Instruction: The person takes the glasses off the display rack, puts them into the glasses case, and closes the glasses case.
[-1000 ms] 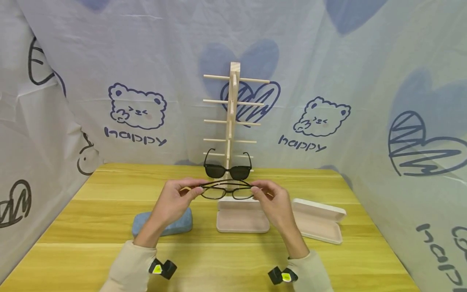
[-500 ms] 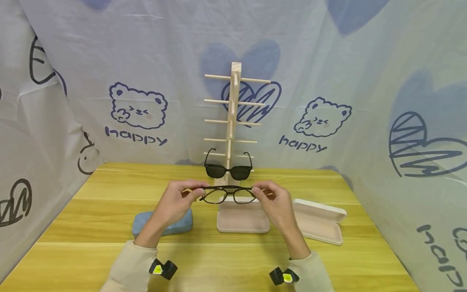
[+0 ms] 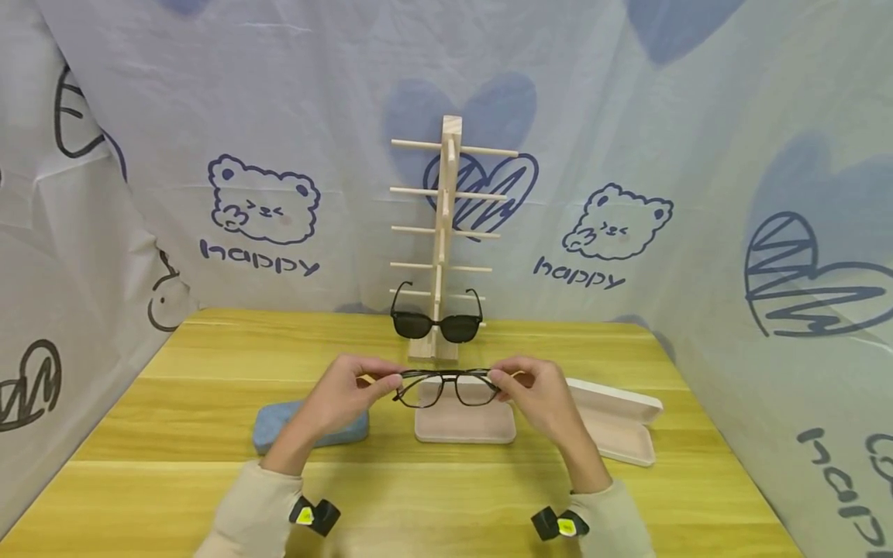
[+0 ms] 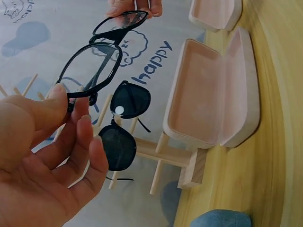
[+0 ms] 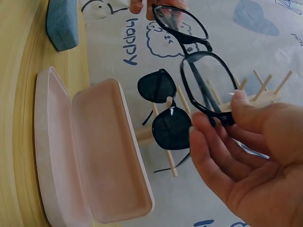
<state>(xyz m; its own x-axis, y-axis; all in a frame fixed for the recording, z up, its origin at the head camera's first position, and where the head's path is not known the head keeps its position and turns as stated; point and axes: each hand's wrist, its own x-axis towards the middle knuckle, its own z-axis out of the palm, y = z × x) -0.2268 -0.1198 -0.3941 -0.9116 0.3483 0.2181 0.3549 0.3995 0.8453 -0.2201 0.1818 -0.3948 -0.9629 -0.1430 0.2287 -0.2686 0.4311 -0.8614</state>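
Black-framed eyeglasses with clear lenses (image 3: pixel 449 375) are held up between both hands, above the middle of the table. My left hand (image 3: pixel 356 391) pinches their left corner between thumb and fingers, and my right hand (image 3: pixel 537 391) pinches the right corner. The temples are folded behind the lenses, as the left wrist view shows. Just behind and below the eyeglasses lies an open pink glasses case (image 3: pixel 465 425), partly hidden by them. Dark sunglasses (image 3: pixel 436 327) hang low on a wooden display rack (image 3: pixel 446 209) with several rows of pegs.
A closed blue glasses case (image 3: pixel 279 422) lies on the left, partly behind the left forearm. Another open pale case (image 3: pixel 621 426) sits at the right, partly behind the right hand. The yellow wooden table (image 3: pixel 391 504) is enclosed by a printed curtain (image 3: pixel 349 93).
Both hands have come down and nearer with the eyeglasses, shifting slightly right. The frame has tipped so its lenses face the head camera more. The rack's base now shows above it.
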